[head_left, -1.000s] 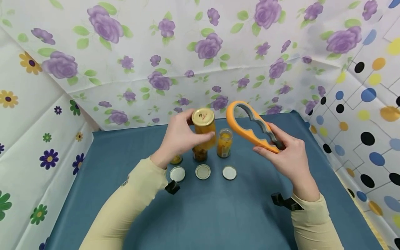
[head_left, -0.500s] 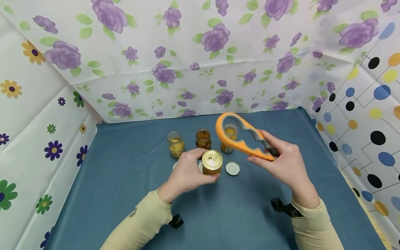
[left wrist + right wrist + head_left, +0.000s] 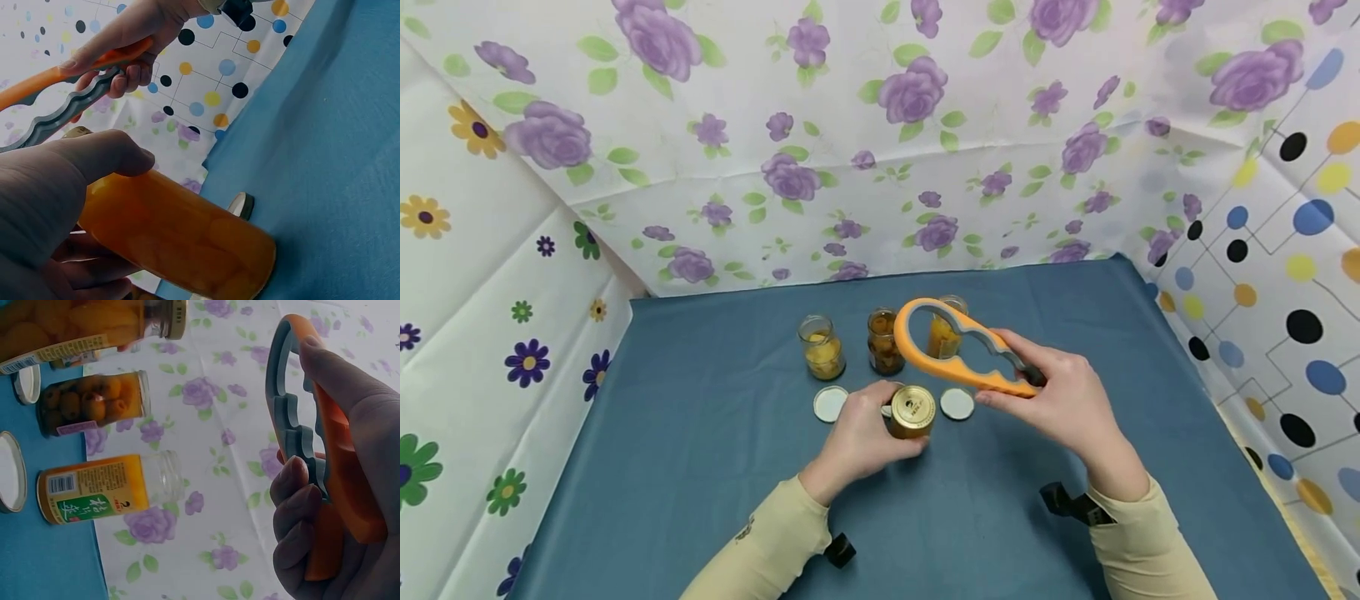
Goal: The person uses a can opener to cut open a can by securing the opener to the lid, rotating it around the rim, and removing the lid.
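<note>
My left hand point(image 3: 868, 433) grips a tall glass jar point(image 3: 187, 237) of orange-yellow fruit around its side. Its gold lid point(image 3: 913, 407) is on, and its base seems to meet the blue cloth in the left wrist view. My right hand point(image 3: 1067, 400) holds an orange and grey jar opener point(image 3: 958, 372) by its handles, fingers curled around them. The opener's loop hangs above and beyond the lid, apart from it. Behind stand three lidless jars: one with pale yellow pieces point(image 3: 823, 354), one with dark round pieces point(image 3: 94, 403), one yellow with a label point(image 3: 100, 490).
Two loose lids point(image 3: 831, 404) point(image 3: 957, 404) lie on the blue cloth point(image 3: 715, 467), white insides up. A third lid point(image 3: 886, 411) is mostly hidden by the left hand and jar. Patterned sheets point(image 3: 715, 192) wall off the back and both sides.
The left hand has brought the lidded jar down toward the front of the table, by the loose lids. The right hand has moved the jar opener left and lower, nearer that jar.
</note>
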`<state>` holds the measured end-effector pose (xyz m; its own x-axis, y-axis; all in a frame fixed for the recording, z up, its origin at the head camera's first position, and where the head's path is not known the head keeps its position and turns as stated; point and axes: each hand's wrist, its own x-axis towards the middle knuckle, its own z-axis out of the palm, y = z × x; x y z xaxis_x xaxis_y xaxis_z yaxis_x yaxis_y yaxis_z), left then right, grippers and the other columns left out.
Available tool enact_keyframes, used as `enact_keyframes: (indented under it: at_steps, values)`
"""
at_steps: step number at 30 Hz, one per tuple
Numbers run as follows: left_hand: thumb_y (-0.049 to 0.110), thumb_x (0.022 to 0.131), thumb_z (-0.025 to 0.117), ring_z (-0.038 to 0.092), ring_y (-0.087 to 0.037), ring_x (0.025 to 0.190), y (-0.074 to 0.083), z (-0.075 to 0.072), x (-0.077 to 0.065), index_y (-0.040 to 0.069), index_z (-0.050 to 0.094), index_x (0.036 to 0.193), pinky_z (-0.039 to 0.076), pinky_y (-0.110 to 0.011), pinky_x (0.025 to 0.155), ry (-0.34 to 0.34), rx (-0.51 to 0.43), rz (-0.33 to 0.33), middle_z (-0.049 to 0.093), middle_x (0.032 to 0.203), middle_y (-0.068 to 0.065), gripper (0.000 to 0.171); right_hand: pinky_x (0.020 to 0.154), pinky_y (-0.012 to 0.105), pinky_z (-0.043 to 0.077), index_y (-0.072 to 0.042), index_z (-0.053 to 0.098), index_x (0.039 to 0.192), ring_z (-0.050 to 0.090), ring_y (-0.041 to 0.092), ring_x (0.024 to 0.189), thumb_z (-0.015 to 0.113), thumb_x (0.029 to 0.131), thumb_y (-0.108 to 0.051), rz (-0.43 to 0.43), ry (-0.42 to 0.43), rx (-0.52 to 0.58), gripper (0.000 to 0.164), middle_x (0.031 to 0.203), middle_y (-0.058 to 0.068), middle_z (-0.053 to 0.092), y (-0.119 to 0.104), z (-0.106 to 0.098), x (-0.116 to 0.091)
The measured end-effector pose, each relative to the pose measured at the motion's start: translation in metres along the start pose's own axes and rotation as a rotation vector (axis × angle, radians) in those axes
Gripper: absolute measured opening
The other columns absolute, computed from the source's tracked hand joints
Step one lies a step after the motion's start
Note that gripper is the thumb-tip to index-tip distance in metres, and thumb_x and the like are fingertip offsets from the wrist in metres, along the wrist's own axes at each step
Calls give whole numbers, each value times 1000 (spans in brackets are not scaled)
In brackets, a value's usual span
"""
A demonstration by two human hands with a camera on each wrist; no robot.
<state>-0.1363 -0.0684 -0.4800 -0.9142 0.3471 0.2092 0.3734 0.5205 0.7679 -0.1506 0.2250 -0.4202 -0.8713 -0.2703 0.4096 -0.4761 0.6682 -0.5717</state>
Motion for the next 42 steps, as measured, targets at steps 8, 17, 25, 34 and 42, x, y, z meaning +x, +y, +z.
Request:
enact_keyframes:
  at_steps: [8, 17, 25, 34, 42]
  values:
    - [28, 85, 95, 65, -18, 119, -12, 6, -6, 17, 63, 140, 55, -47, 103, -13, -86, -14, 65, 129, 2, 65, 49, 28, 38, -28, 65, 150, 43, 6, 55, 95, 77, -56, -75, -83, -39, 84, 73, -15, 54, -6, 8, -5]
    - [26, 84, 96, 57, -18, 135, -34, 19, -12, 20, 50, 156, 45, -45, 115, -95, -270, -21, 57, 147, 3, 85, 52, 27, 40, -29, 64, 151, 44, 2, 62, 84, 76, -76, -122, -180, -114, 91, 76, -19, 53, -18, 28, -10]
    - [26, 91, 91, 60, -18, 132, -38, 30, -16, 21, 61, 148, 46, -45, 114, -42, -244, -52, 65, 140, 4, 65, 52, 28, 40, -30, 65, 151, 45, 3, 61, 78, 77, -82, -62, -199, -175, 90, 74, -18, 51, -28, 41, -9]
    - [19, 90, 90, 59, -25, 135, -34, 32, -19, 14, 61, 146, 43, -48, 117, 16, -246, -16, 65, 141, -3, 63, 53, 30, 42, -33, 54, 159, 48, 6, 62, 66, 83, -87, 28, -354, -170, 94, 83, -12, 60, -38, 46, -7]
    - [24, 91, 90, 61, -18, 131, -39, 33, -18, 21, 66, 142, 47, -42, 114, -13, -198, -17, 66, 139, 4, 57, 52, 30, 40, -31, 57, 157, 45, 6, 60, 46, 109, -66, 58, -348, -192, 61, 77, -12, 50, -49, 45, -12]
